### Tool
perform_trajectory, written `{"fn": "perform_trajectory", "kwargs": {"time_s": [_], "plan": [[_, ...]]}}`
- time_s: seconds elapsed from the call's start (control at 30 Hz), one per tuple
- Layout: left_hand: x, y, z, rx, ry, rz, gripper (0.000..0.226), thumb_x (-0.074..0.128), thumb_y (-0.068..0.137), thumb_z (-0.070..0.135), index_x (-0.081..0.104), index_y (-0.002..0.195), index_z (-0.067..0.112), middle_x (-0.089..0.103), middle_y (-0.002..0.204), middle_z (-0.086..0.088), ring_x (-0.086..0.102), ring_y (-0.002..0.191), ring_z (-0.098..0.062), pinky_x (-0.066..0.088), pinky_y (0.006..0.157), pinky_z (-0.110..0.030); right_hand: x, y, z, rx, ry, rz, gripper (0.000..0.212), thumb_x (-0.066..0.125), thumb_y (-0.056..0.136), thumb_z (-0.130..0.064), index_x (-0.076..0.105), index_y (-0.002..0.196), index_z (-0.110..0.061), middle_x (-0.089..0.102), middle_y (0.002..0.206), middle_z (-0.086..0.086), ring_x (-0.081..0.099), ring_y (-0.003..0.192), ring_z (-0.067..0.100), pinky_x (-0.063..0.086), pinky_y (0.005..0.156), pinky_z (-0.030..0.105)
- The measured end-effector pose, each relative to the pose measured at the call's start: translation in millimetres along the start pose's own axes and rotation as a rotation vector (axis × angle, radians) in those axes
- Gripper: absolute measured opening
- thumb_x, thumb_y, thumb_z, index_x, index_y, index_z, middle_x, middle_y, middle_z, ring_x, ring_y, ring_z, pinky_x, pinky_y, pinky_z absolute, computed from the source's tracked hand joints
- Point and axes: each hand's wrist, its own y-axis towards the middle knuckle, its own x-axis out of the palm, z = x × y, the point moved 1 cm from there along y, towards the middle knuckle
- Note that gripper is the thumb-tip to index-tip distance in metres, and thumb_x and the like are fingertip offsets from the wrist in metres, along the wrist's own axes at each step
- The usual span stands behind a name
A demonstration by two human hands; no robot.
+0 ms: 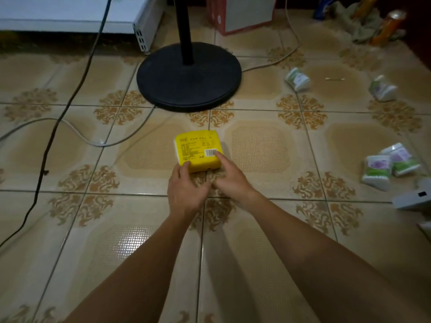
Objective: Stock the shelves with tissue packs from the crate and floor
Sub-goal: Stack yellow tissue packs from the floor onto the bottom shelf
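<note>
The floor [256, 145] is glossy ceramic tile, beige with brown ornamental scrolls at the tile corners and a fine grid texture in each centre; one bright patch of glare [133, 238] sits on a near tile, and the room is otherwise dim. A black round stand base [189, 75] rests on the tiles, its black pole [184, 29] rising out of view. A white metal shelf [70, 15] lies low at the far left. A black cable [70, 99] and a grey cable [77, 134] trail across the floor. Farther back stand a red-and-white box [242, 12], a crumpled cloth [359, 24] and an orange bottle [389, 26].
</note>
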Motion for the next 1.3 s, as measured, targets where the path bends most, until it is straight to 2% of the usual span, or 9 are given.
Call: {"fn": "perform_trajectory", "kwargs": {"time_s": [0.13, 0.27, 0.5, 0.63, 0.8, 0.9, 1.0, 1.17, 1.3], "plan": [[-4, -11, 4, 0.146, 0.087, 0.046, 0.078, 0.053, 0.056, 0.044, 0.048, 0.126, 0.010, 0.046, 0.128, -0.013, 0.045, 0.119, -0.033, 0.038, 0.100, -0.047, -5, -17, 12, 0.029, 0.004, 0.101, 0.080, 0.064, 0.073, -0.002, 0.034, 0.143, -0.027, 0.043, 0.133, 0.010, 0.048, 0.121, 0.025, 0.045, 0.097, 0.033], [5, -22, 42, 0.289, 0.124, -0.017, 0.081, 0.067, 0.064, 0.027, 0.034, 0.136, 0.012, 0.030, 0.136, -0.014, 0.040, 0.121, -0.034, 0.042, 0.095, -0.048, -37, -33, 13, 0.051, 0.070, 0.276, 0.058, 0.070, 0.071, -0.005, 0.054, 0.126, -0.014, 0.059, 0.119, 0.008, 0.057, 0.109, 0.023, 0.046, 0.089, 0.030], [19, -48, 108, 0.572, 0.252, -0.043, 0.082, 0.062, 0.071, 0.001, 0.026, 0.144, 0.017, 0.037, 0.136, -0.016, 0.039, 0.112, -0.034, 0.039, 0.093, -0.042, -134, -86, 20, 0.121, 0.330, 0.313, 0.055, 0.066, 0.070, 0.009, 0.049, 0.117, -0.015, 0.058, 0.111, 0.009, 0.056, 0.092, 0.021, 0.048, 0.061, 0.021], [25, -71, 154, 0.573, 0.116, -0.107, 0.073, 0.070, 0.074, 0.018, 0.034, 0.138, 0.013, 0.052, 0.128, -0.010, 0.043, 0.115, -0.033, 0.038, 0.093, -0.041, -189, -132, 22, 0.111, 0.324, 0.322, 0.083, 0.070, 0.069, 0.010, 0.034, 0.140, -0.012, 0.051, 0.133, 0.008, 0.054, 0.112, 0.024, 0.050, 0.088, 0.037], [34, -113, 232, 0.565, -0.200, -0.109, 0.065, 0.066, 0.083, 0.027, 0.032, 0.137, 0.016, 0.048, 0.130, -0.010, 0.047, 0.117, -0.026, 0.040, 0.091, -0.034, -255, -193, -4, -0.054, 0.283, 0.460, 0.102, 0.073, 0.071, 0.003, 0.015, 0.146, -0.036, 0.042, 0.139, 0.008, 0.048, 0.118, 0.024, 0.050, 0.077, 0.031], [37, -137, 275, 0.609, -0.257, -0.050, 0.063, 0.061, 0.087, 0.030, 0.030, 0.140, 0.013, 0.043, 0.139, -0.010, 0.042, 0.125, -0.026, 0.037, 0.096, -0.034, -281, -226, -12, -0.199, 0.049, 0.520, 0.110, 0.079, 0.065, -0.005, 0.013, 0.147, -0.039, 0.031, 0.147, 0.000, 0.039, 0.129, 0.023, 0.047, 0.096, 0.040], [47, -158, 313, 0.586, -0.248, -0.037, 0.060, 0.060, 0.088, 0.032, 0.034, 0.137, 0.010, 0.046, 0.138, -0.013, 0.044, 0.125, -0.030, 0.038, 0.095, -0.037, -305, -257, -12, -0.246, -0.029, 0.618, 0.112, 0.083, 0.062, -0.015, 0.014, 0.146, -0.040, 0.032, 0.147, -0.002, 0.038, 0.131, 0.021, 0.042, 0.102, 0.045], [69, -205, 370, 0.576, -0.234, -0.069, 0.054, 0.060, 0.087, 0.038, 0.042, 0.130, 0.012, 0.054, 0.128, -0.013, 0.050, 0.116, -0.032, 0.039, 0.084, -0.035, -337, -307, 3, -0.216, -0.198, 0.735, 0.114, 0.085, 0.063, -0.025, 0.010, 0.148, -0.031, 0.018, 0.152, 0.002, 0.024, 0.137, 0.019, 0.031, 0.105, 0.032], [93, -241, 396, 0.698, -0.304, -0.196, 0.052, 0.064, 0.082, 0.045, 0.048, 0.121, 0.016, 0.059, 0.117, -0.007, 0.057, 0.105, -0.027, 0.048, 0.084, -0.038, -370, -341, 22, -0.157, -0.166, 0.946, 0.094, 0.078, 0.069, -0.020, 0.023, 0.146, -0.026, 0.034, 0.144, 0.006, 0.035, 0.132, 0.023, 0.035, 0.103, 0.032]]}}
